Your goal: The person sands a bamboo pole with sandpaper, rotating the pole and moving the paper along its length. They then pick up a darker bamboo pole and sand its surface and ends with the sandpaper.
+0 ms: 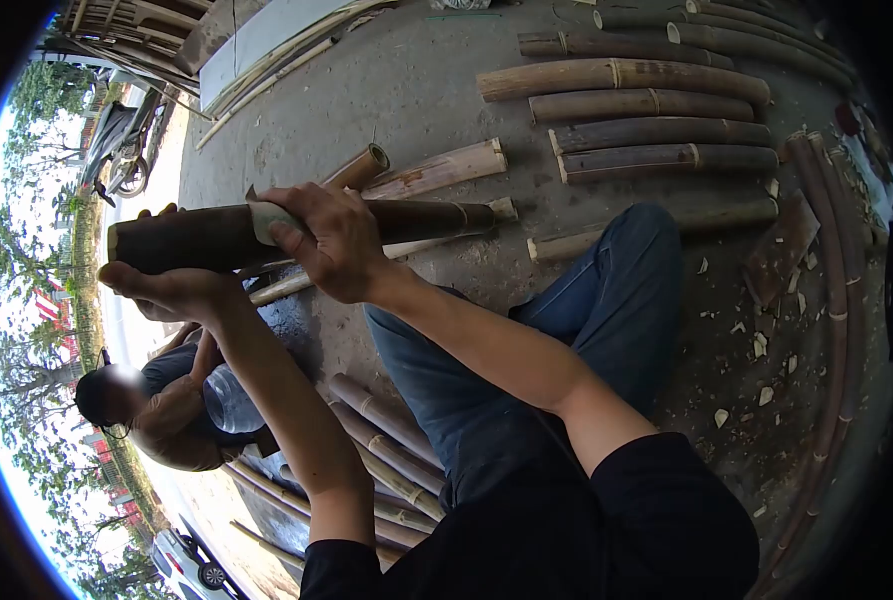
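Observation:
A dark bamboo length [181,238] is held up at the left, its pale cut end at the far left. Under and around that end wraps my left hand [171,292], its fingertips showing above the far edge. My right hand [331,240] is closed over a thin pale sheet [269,222] that curves round the bamboo; whether it is cloth or paper I cannot tell. The bamboo continues right past my right hand, above the ground, towards more bamboo pieces.
Cut bamboo lengths [626,75] lie in rows on the concrete floor [416,75]. A person [171,425] sits at the left by a clear plastic container [231,400]. Long poles [838,300] and scattered chips [761,345] are at the right. A motorbike [126,150] stands upper left.

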Available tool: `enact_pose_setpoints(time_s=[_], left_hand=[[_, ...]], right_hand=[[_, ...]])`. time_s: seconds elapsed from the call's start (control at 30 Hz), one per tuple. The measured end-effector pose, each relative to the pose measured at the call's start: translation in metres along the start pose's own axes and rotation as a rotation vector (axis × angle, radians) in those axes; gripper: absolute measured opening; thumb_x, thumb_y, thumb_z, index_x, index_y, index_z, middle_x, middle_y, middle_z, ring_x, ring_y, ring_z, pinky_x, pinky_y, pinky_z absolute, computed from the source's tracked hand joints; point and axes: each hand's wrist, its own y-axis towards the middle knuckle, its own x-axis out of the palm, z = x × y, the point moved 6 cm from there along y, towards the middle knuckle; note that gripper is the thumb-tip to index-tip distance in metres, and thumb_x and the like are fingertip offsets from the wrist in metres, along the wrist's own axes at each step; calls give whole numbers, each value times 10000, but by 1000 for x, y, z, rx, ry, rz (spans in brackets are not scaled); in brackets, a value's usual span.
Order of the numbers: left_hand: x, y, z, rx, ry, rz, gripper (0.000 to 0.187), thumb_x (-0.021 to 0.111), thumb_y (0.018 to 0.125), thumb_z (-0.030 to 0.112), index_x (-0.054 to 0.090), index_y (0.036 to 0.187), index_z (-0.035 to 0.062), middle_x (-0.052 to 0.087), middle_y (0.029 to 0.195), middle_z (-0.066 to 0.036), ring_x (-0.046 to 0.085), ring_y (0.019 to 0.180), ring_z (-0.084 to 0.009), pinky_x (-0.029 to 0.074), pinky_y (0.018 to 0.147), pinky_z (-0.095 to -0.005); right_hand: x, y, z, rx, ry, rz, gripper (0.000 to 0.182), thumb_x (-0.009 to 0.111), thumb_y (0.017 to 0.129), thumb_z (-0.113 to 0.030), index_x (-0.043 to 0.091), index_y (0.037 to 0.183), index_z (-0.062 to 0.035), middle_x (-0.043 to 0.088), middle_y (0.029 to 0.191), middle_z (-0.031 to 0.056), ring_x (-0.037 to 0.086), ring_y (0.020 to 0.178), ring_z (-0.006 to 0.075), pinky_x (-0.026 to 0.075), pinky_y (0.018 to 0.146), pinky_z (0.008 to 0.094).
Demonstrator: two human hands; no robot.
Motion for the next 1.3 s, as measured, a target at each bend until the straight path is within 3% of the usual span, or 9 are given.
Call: enact_pose_setpoints(time_s=[0.13,0.3,0.5,0.6,0.67,0.83,1.03,1.13,1.3], left_hand=[[-15,6,-5,27,-29,31,800,365,1032,707,643,1121,-39,705,942,-180,712,869,-284,602,807,-400],[-24,8,-12,-2,3,94,795,395,1027,705,648,1113,-44,705,979,-179,712,876,-283,604,819,-400],[-3,9,-7,36,-44,47,769,440,1017,696,641,1098,-42,693,976,-175,712,859,-288,614,805,-412],[-16,13,-13,27,-38,48,755,434,1025,684,641,1094,-39,690,956,-173,711,851,-285,616,797,-414],[-22,12,-13,0,-46,57,729,411,1045,658,642,1086,-32,687,933,-170,705,858,-279,613,801,-416],[-28,12,-18,-21,-3,99,807,343,1037,693,612,1159,-58,685,1017,-198,709,912,-315,617,831,-446],[-44,15,-25,-58,57,172,778,411,1029,679,649,1114,-57,705,1017,-201,714,901,-293,626,829,-444],[-48,18,-29,-109,84,215,772,437,1025,672,649,1144,-60,701,1065,-189,709,938,-298,625,850,-444],[-60,22,-34,-153,134,293,726,482,1029,634,617,1282,-32,663,1238,-191,693,1036,-311,612,912,-438]], right_hand=[[-24,-43,115,236,22,-260,476,446,1035,-448,696,1187,-73,717,1093,193,668,1053,394,497,937,464],[-89,-146,298,397,-380,-133,471,369,1077,-364,649,1232,-18,678,1184,222,607,1142,428,449,1039,487],[-49,-128,151,135,-233,112,574,286,1114,-391,441,1509,-4,475,1514,208,373,1455,382,217,1234,529],[-71,-153,214,85,-227,103,576,312,1103,-400,444,1518,-23,438,1550,235,318,1473,465,204,1225,548],[-96,-173,288,409,-344,117,573,305,1110,-403,432,1525,-29,424,1555,255,305,1475,477,210,1230,549],[-65,-166,198,258,-274,47,621,322,1112,-447,369,1560,-20,362,1589,274,271,1498,510,227,1234,554],[-78,-195,265,473,-290,176,674,278,1110,-481,269,1611,-31,296,1630,268,222,1519,503,178,1247,573],[-50,-163,192,80,-370,92,648,266,1120,-455,260,1618,-40,273,1634,282,228,1514,499,181,1239,589],[-64,-178,265,410,-483,238,658,246,1118,-459,236,1624,-37,278,1631,283,239,1509,496,160,1243,586]])
